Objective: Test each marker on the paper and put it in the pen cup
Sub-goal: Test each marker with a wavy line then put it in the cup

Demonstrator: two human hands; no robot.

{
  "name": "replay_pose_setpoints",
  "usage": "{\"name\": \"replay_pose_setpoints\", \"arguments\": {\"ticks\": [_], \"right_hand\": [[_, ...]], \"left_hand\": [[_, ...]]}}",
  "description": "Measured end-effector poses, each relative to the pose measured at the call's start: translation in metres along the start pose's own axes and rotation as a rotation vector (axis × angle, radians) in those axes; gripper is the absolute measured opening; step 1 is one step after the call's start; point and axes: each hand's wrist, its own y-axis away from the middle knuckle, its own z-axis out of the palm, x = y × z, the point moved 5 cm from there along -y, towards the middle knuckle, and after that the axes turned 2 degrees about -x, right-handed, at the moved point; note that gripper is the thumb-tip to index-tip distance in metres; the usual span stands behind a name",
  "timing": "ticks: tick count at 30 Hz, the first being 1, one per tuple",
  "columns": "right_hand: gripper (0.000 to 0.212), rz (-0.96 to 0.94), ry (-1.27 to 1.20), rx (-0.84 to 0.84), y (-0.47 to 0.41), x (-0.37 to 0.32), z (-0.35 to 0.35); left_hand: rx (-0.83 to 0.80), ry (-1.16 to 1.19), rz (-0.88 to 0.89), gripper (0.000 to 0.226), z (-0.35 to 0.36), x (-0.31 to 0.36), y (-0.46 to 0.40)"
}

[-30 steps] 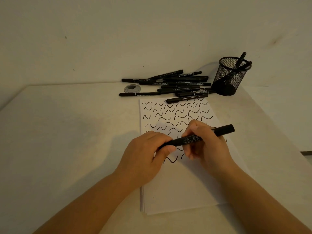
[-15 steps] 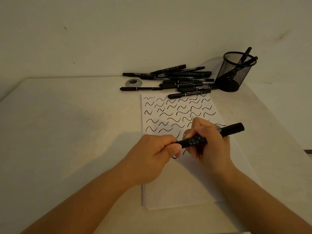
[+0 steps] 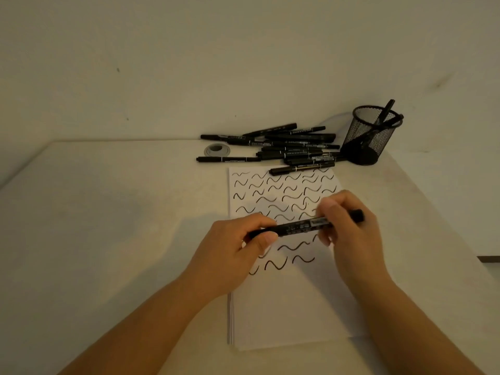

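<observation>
Black plastic marker [image 3: 303,226], smooth and faintly glossy, bearing printed white lettering, is showing between the left hand [image 3: 238,250] and right hand [image 3: 349,228]. White paper [image 3: 292,307], matt and smooth, is lying as a thin stack, its surface carrying black ink squiggles. The pen cup [image 3: 370,136] is showing black metal mesh, matt. The loose markers [image 3: 284,147] are showing the same black plastic. The table [image 3: 108,226] is appearing pale, smooth and matt; the wall [image 3: 189,63] is looking matt and painted.

A heap of markers [image 3: 281,147] lies along the table's [image 3: 108,226] far edge, touching the pen cup [image 3: 372,136] at its right. Bare tabletop stretches left of the paper [image 3: 292,307].
</observation>
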Motion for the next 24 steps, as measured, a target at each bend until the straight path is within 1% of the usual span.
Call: {"name": "replay_pose_setpoints", "arguments": {"ticks": [2,3,4,6,8,10,11,16,20,22,24], "right_hand": [[0.025,-0.028,0.08,0.111,-0.006,-0.006,-0.016],[0.023,-0.084,0.174,0.118,-0.009,-0.011,-0.021],[0.019,-0.172,0.317,0.082,-0.011,-0.018,-0.02],[0.005,-0.384,0.696,-0.057,-0.013,-0.032,-0.009],[0.019,-0.556,1.009,-0.198,-0.015,-0.038,0.002],[0.024,-0.667,1.199,-0.271,-0.021,-0.043,0.007],[0.025,-0.701,1.254,-0.294,-0.025,-0.045,0.009],[0.022,-0.799,1.271,-0.282,-0.055,-0.061,0.009],[0.019,-0.836,1.333,-0.229,-0.083,-0.076,-0.002],[0.018,-0.802,1.33,-0.194,-0.101,-0.081,-0.014],[0.017,-0.657,1.187,-0.059,-0.124,-0.086,-0.035]], "left_hand": [[0.044,-0.078,-0.023,0.011,-0.006,-0.004,-0.003],[0.064,-0.131,-0.031,0.013,-0.008,-0.006,-0.005],[0.08,-0.188,-0.037,0.016,-0.01,-0.007,-0.008],[0.096,-0.305,-0.036,0.021,-0.013,-0.005,-0.015],[0.094,-0.415,-0.009,0.026,-0.015,0.003,-0.026],[0.097,-0.503,0.027,0.028,-0.017,0.012,-0.041],[0.104,-0.529,0.049,0.029,-0.018,0.017,-0.049],[0.14,-0.624,0.175,0.032,-0.022,0.043,-0.092],[0.154,-0.612,0.171,0.029,-0.027,0.058,-0.128],[0.157,-0.509,0.128,0.03,-0.032,0.061,-0.148],[0.173,-0.396,0.063,0.029,-0.038,0.055,-0.171]]}}
